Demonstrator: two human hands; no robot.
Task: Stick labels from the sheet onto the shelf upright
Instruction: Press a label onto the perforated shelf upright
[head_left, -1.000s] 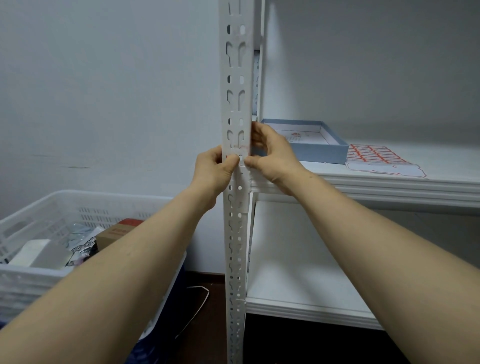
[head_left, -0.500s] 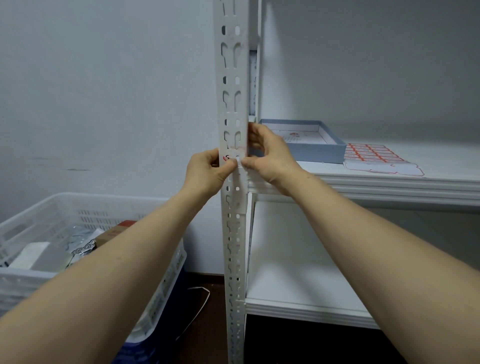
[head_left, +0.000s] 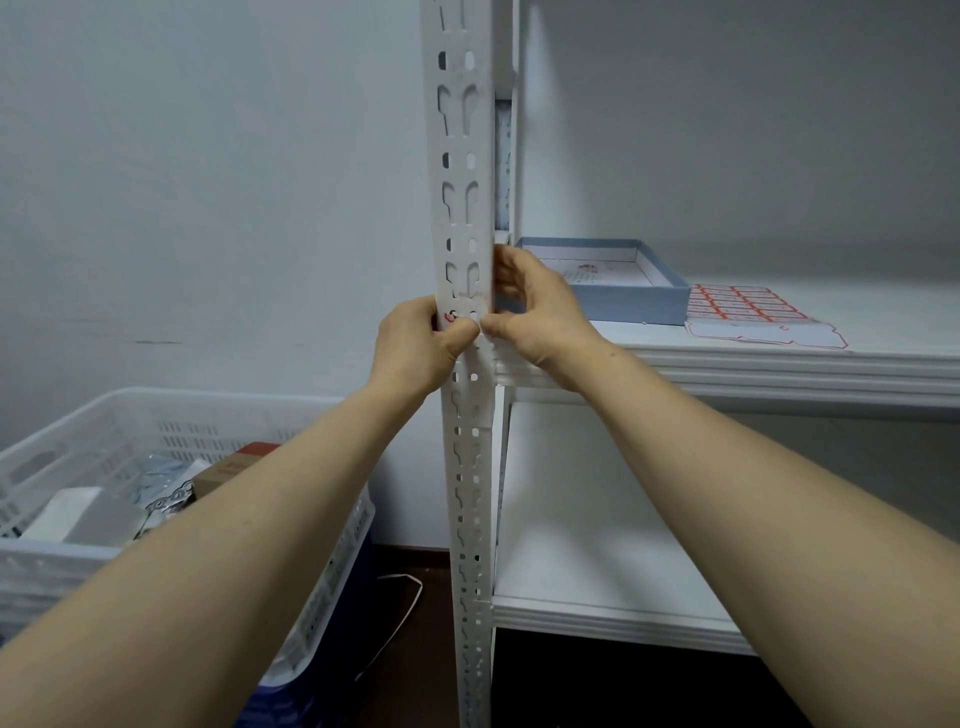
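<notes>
In the head view, the shelf upright is clasped from both sides at the level of the shelf board. The left hand is curled round its outer edge with the thumb laid on the front face, and the right hand is hooked round the inner edge, its thumb tip touching the left thumb. A red-edged label is seen just above the left thumb, lying on the upright's face. The two-sided hold is judged to steady the post while the label is pressed flat by the thumbs. The sheet is left flat on the board, well to the right of the right hand, beyond a blue box, probably so that the next label is within reach. A white crate is set low beneath the left forearm. Much of the label is covered by the thumbs, so its print and full outline cannot be made out. The fingertips of both hands are hidden behind the upright.
</notes>
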